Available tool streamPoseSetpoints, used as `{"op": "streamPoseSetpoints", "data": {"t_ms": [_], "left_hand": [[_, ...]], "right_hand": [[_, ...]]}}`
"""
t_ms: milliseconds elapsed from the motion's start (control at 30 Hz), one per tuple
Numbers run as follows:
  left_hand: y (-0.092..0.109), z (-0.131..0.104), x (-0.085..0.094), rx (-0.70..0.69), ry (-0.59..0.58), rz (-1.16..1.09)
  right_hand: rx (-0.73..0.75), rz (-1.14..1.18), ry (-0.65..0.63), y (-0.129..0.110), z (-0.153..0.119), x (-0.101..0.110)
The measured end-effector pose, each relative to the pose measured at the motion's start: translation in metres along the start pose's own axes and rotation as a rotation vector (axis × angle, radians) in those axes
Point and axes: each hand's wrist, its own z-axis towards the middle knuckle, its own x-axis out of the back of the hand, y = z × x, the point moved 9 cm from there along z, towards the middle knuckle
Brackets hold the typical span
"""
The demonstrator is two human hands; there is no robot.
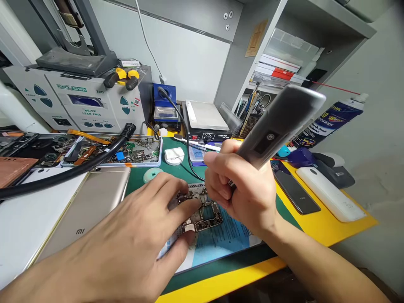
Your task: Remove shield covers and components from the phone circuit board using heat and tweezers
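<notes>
A phone circuit board (210, 225) with a square opening lies on a printed blue and white sheet (221, 244) in front of me. My left hand (148, 219) bends over its left side, thumb at the near edge and fingertips on top, pressing and steadying it. Above the board's right side, my right hand (246, 185) is wrapped round a grey handheld electric tool (277, 126). The tool has a power mark and a small dark window, and its wide end points up and away to the right. Its lower end is hidden behind my fingers.
A hot air station (91, 101) with a black hose (94, 162) stands at the left. Nearby are a tray of boards (159, 158), a gold phone back (104, 198) and a white round pad (174, 155). Phones (296, 193) and a spray can (334, 122) sit at the right.
</notes>
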Motion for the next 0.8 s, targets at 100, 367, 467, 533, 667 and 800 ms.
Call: {"op": "streamPoseSetpoints", "data": {"t_ms": [100,367,467,533,667,800], "left_hand": [[-0.001,0.000,0.000,0.010,-0.016,-0.005],[-0.001,0.002,0.000,0.037,-0.027,-0.031],[-0.002,0.003,0.002,0.034,-0.008,-0.037],[-0.001,0.004,0.004,0.029,0.012,-0.044],[0.001,0.004,0.004,0.009,0.009,-0.025],[0.001,0.001,0.005,-0.014,0.025,0.014]], "right_hand": [[0.029,-0.036,-0.014,-0.001,-0.003,0.000],[0.050,-0.035,0.007,-0.003,0.000,0.003],[0.032,-0.028,0.008,-0.003,-0.001,0.001],[0.013,-0.023,0.027,-0.002,-0.003,0.000],[-0.026,0.031,0.029,0.001,-0.003,-0.002],[-0.078,0.210,0.193,0.002,0.017,0.029]]}}
